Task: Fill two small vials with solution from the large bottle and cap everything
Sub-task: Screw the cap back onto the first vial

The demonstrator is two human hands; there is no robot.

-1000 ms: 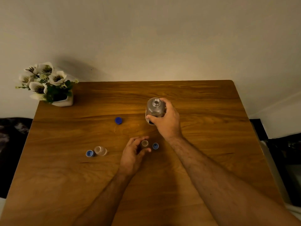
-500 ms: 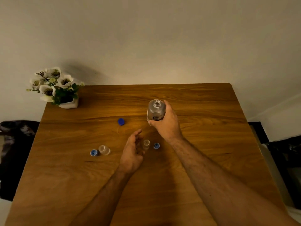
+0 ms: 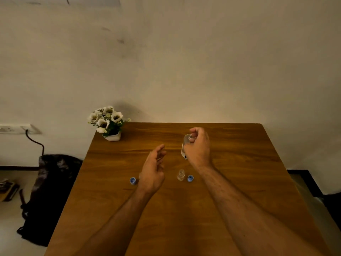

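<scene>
My right hand [image 3: 198,146] grips the large clear bottle [image 3: 186,143], uncapped, near the middle of the wooden table [image 3: 239,163]. A small uncapped vial [image 3: 181,174] stands upright below that hand, with a blue cap [image 3: 190,178] lying just right of it. My left hand [image 3: 153,169] hovers left of the vial, fingers spread, holding nothing. Another blue cap [image 3: 132,180] lies left of my left hand. The second vial and the bottle's dark blue cap are hidden behind my left hand.
A white pot of white flowers [image 3: 108,124] stands at the table's far left corner. A dark bag [image 3: 49,191] sits on the floor left of the table. A wall socket with a cable [image 3: 27,130] is at the left.
My left hand let go of the small vial and drew back to the left, open. The camera tilted up, showing more wall. My right hand still holds the bottle.
</scene>
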